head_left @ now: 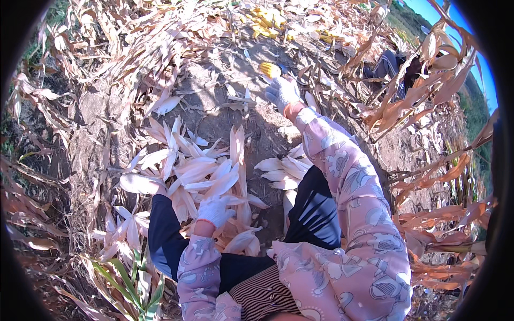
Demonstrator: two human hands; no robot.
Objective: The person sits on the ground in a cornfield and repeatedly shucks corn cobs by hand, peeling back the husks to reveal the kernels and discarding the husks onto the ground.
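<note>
My right hand (282, 93), in a white glove, reaches out ahead over bare soil. Just beyond its fingers is a yellow ear of corn (269, 69), stripped of its husk, and the fingers do not appear wrapped round it. My left hand (215, 210), also gloved in white, is low between my knees. Its fingers are closed on pale corn husk (224, 184), and their far side is partly hidden. Around that hand lies a heap of dry husks (187, 166); whether ears are still inside them cannot be seen.
A pile of yellow ears (265, 21) lies at the far side, among dry leaves. More pale husks (284, 170) are by my right knee. Dry corn stalks (428, 101) lean in from the right, with a dark-clothed person (393, 67) partly behind them. Green leaves (131, 281) stand at lower left.
</note>
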